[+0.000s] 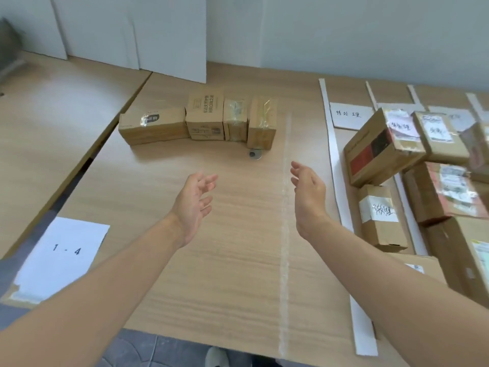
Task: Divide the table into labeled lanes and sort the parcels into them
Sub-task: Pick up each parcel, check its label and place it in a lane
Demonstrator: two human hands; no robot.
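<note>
- The wooden table [232, 274] fills most of the view and runs from the near edge back to the wall.
- White boards [132, 30] lean against the wall at the far left.
- A pile of parcels [439, 192] crowds the right side of the table. One large box [381, 147] sits tilted on top of the others, and several carry handwritten white stickers.
- Four brown boxes [201, 120] stand in a row, side by side and touching, at the far middle of the table, well apart from the pile.
- A long white strip [335, 154] runs from front to back and marks off the right side. Shorter strips lie further right, partly hidden by parcels.
- A pale tape line [285, 234] runs front to back, just left of the strip.
- A white sheet marked "1 - 4" [63, 255] is taped down at the near left edge.
- A handwritten paper label [349, 115] lies at the far end, just right of the strip.
- The left hand [194, 205] and right hand [308, 197] are held over the middle of the table with palms facing each other and fingers loosely spread — both hold nothing. The tape line passes between them, close to the right hand.
- A small round metal disc [254, 154] lies at the foot of the rightmost box in the row.
</note>
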